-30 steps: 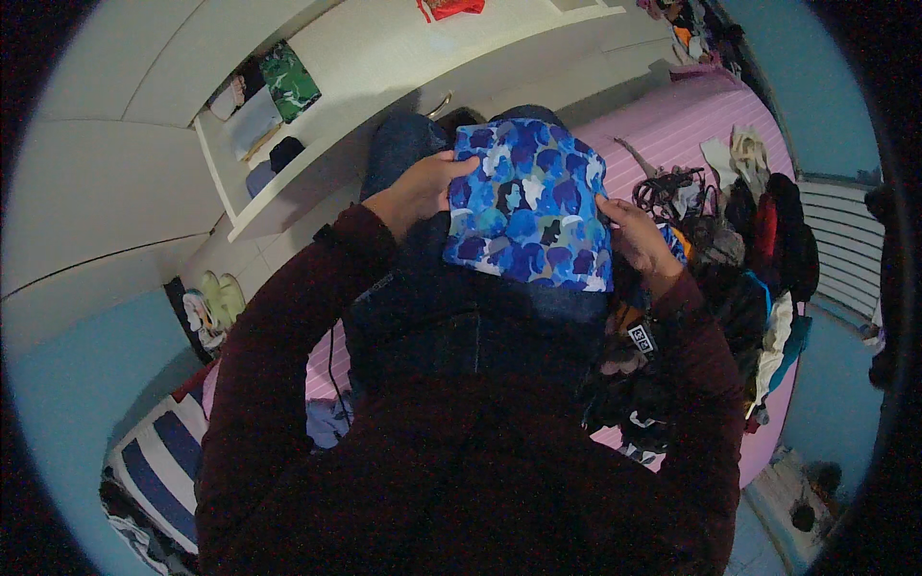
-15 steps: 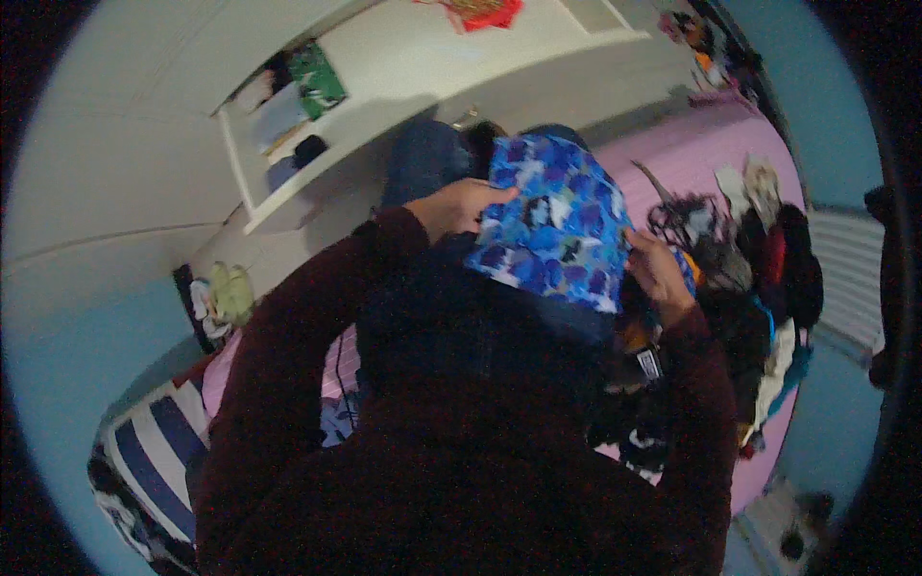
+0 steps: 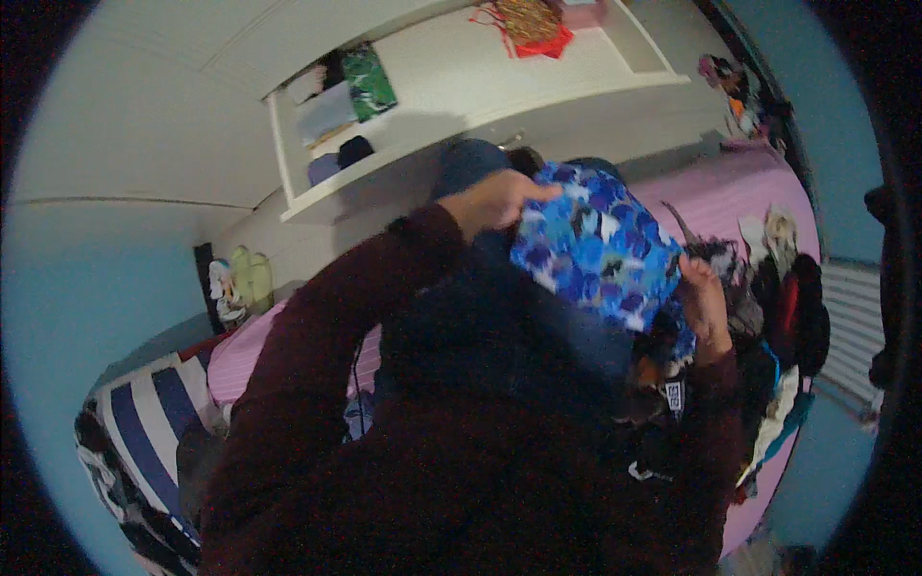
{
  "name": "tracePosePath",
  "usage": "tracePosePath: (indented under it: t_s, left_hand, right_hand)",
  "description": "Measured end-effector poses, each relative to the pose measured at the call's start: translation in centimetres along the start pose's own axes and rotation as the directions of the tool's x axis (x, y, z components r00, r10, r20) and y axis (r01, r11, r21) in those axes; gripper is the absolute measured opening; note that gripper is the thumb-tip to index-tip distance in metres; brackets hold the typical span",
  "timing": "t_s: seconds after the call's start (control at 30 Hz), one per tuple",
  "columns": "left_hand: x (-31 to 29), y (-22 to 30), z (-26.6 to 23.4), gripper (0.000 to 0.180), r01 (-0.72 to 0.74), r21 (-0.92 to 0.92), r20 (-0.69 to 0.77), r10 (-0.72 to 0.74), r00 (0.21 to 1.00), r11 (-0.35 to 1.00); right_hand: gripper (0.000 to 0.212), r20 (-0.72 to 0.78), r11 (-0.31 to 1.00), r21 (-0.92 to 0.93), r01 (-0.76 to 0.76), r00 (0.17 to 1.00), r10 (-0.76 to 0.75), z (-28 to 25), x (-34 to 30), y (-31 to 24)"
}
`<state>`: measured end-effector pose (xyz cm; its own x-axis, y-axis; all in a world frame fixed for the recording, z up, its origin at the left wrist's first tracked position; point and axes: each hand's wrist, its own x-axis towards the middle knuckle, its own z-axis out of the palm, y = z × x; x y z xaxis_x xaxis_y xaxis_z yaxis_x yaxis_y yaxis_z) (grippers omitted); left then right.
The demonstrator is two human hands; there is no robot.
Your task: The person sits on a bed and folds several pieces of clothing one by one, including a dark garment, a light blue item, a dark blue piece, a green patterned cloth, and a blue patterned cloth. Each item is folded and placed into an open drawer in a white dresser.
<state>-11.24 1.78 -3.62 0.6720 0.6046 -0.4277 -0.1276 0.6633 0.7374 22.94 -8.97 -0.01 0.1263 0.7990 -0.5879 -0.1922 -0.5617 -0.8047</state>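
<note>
A piece of cloth [image 3: 597, 252] with a blue, purple and white blotched pattern is stretched between my hands over my lap. Its kind cannot be made out; it looks folded into a flat, roughly square shape. My left hand [image 3: 501, 202] pinches its left edge, thumb on top. At the opposite edge, my right hand [image 3: 706, 300] grips the cloth with closed fingers. A loose flap of similar blue fabric hangs below the right hand. Beneath the cloth are my dark trousers [image 3: 461, 326].
An open white drawer [image 3: 432, 125] stands ahead, holding a green patterned folded cloth [image 3: 368, 84], dark bundles and a red-edged pouch [image 3: 533, 29]. To my right, mixed clothes [image 3: 744, 317] are heaped on a pink bedspread [image 3: 768, 187]. A striped fabric [image 3: 149, 432] lies at left.
The whole view has shifted, so the drawer and bed sit farther right and lower. Both hands still hold the cloth, which now appears slightly more tilted and shorter.
</note>
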Motion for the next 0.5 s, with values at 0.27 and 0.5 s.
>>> tracePosePath:
  t_s: [0.27, 0.5]
  left_hand:
    - [-2.1, 7.4, -0.3, 0.027, 0.07, 0.45, -0.321, 0.089, 0.943, 0.89]
    - [-2.3, 12.8, 1.7, 0.042, -0.587, 0.439, -0.087, 0.682, 0.726, 0.68]
  right_hand:
    - [0.018, 0.066, 0.987, -0.056, 0.148, 0.987, -0.144, 2.1, -0.1, -4.5]
    - [0.028, -0.12, 0.844, -0.038, 0.535, 0.836, -0.535, 3.9, -0.2, -9.0]
